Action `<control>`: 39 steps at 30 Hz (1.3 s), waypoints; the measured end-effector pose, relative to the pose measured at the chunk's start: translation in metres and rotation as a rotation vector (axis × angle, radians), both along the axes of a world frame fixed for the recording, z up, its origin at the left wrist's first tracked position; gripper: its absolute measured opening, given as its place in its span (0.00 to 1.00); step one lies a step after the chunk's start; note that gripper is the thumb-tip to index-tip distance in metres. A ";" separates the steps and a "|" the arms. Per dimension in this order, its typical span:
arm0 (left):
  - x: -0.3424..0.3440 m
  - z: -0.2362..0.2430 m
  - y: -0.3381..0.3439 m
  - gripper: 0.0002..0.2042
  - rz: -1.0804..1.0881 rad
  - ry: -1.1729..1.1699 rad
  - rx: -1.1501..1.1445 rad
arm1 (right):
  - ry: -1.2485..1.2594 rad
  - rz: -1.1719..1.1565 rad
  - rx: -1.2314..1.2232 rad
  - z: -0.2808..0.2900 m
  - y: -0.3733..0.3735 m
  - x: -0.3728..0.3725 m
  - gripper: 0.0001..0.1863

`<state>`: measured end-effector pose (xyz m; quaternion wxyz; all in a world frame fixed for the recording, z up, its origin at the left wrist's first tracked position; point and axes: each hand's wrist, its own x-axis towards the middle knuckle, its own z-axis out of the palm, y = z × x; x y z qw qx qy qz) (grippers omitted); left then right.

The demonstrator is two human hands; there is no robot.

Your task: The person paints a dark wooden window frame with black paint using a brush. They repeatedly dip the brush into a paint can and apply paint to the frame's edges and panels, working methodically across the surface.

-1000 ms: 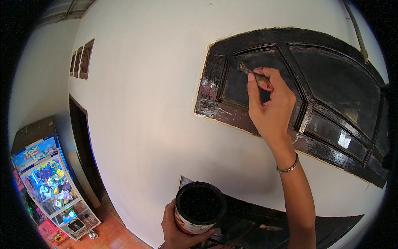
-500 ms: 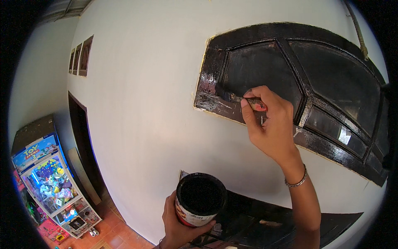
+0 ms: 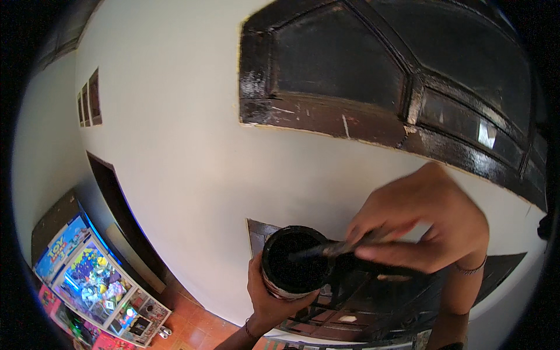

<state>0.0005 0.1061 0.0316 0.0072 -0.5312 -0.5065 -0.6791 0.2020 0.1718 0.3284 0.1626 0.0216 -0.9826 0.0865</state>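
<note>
Down from the window frame [image 3: 326, 119] since the earlier frame, the right hand [image 3: 431, 221] has carried the brush [image 3: 332, 249] over to the can [image 3: 279, 286], and the whole view has tilted so that the frame sits higher. Nearest are the two hands. The right one, slightly blurred, pinches the brush handle between thumb and fingers, its wrist ringed by a thin bracelet [image 3: 471, 269]. The left hand [image 3: 271, 306] is wrapped around the side and underside of the can, keeping its open mouth turned up. The brush reaches over the can's rim with its bristle end inside the mouth; whether it touches the black contents cannot be told. Behind the can and the right forearm lies a dark panel [image 3: 379, 309] on the pale wall [image 3: 175, 128]. Above, the window frame's lower rail is dull brown with light scratches, while its left upright is black and glossy around dark panes [image 3: 332, 64]. Farther off, at left, a lit cabinet [image 3: 96, 280] full of colourful toys stands on orange floor tiles [image 3: 192, 315], near a dark doorway [image 3: 125, 216] and three small framed openings [image 3: 95, 96].
</note>
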 end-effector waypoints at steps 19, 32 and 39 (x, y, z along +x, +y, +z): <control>0.018 -0.033 0.022 0.52 0.036 0.113 0.195 | -0.234 0.010 0.149 -0.106 0.020 -0.018 0.10; 0.019 -0.004 0.006 0.60 0.095 0.180 0.029 | 0.205 -0.102 -0.097 -0.061 0.030 0.016 0.11; 0.015 0.010 0.004 0.61 0.072 0.168 -0.045 | 0.384 -0.155 -0.216 -0.061 0.041 0.023 0.08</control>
